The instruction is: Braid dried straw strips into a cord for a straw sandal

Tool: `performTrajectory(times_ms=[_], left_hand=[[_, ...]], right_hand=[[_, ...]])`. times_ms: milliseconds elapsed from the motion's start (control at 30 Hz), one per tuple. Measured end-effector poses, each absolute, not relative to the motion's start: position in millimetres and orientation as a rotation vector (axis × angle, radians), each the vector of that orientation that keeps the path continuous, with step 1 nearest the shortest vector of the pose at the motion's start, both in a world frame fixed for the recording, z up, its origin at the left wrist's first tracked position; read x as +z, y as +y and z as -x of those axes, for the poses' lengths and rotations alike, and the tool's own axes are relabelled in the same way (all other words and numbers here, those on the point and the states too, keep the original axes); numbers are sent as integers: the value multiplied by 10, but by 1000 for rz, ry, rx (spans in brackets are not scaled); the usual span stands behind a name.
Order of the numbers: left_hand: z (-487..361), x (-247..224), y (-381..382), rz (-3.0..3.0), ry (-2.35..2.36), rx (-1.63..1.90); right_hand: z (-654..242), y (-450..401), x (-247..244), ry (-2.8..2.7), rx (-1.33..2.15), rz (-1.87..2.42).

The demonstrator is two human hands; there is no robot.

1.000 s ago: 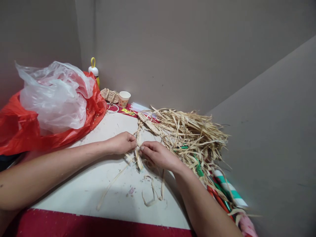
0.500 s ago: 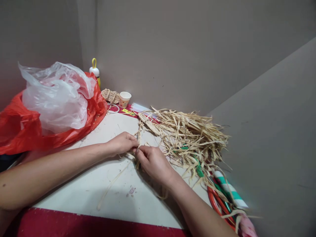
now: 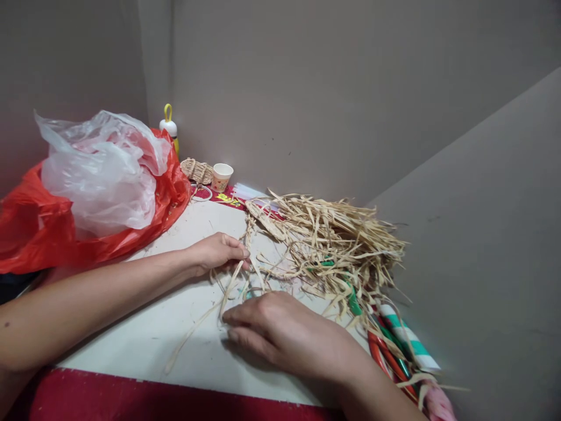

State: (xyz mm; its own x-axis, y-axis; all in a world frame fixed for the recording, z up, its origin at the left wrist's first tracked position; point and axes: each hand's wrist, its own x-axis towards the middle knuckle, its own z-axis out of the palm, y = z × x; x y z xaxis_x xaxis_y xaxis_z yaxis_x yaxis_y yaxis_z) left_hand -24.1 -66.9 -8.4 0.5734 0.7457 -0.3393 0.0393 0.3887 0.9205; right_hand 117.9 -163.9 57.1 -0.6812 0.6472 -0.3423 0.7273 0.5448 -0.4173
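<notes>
My left hand (image 3: 221,251) pinches a thin straw braid (image 3: 249,228) at its near end. Above the fingers, the braid runs up toward a straw pile. Several loose straw strands (image 3: 228,285) hang from the pinch toward me, over the white board. My right hand (image 3: 284,336) is lower and to the right, palm down. Its index fingertip is at the bent end of one strand, and the thumb is spread a little below it. I see nothing gripped between them. One long strand (image 3: 188,345) trails to the lower left.
A pile of dry straw (image 3: 342,234) lies right of the hands. Red and white plastic bags (image 3: 100,181) bulge at the left. A paper cup (image 3: 222,177), a woven straw piece (image 3: 196,170) and a yellow-looped bottle (image 3: 168,128) stand at the back. A green-striped roll (image 3: 409,338) lies at right.
My right hand has left the pinch point and moved down toward me, its fingers parting. The left hand still pinches the braid; the loose strands now show between the hands.
</notes>
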Motion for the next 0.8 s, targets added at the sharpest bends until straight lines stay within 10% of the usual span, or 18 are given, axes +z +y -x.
performTrajectory(times_ms=[300,800], left_hand=[[364,15,-539,-1012,834,496],[436,48,-486,-1220,790,357]], right_hand=[[-1675,-1344,699,2652,-1413,-1268],[-1266,-1434,294,2717,-418,-1277]])
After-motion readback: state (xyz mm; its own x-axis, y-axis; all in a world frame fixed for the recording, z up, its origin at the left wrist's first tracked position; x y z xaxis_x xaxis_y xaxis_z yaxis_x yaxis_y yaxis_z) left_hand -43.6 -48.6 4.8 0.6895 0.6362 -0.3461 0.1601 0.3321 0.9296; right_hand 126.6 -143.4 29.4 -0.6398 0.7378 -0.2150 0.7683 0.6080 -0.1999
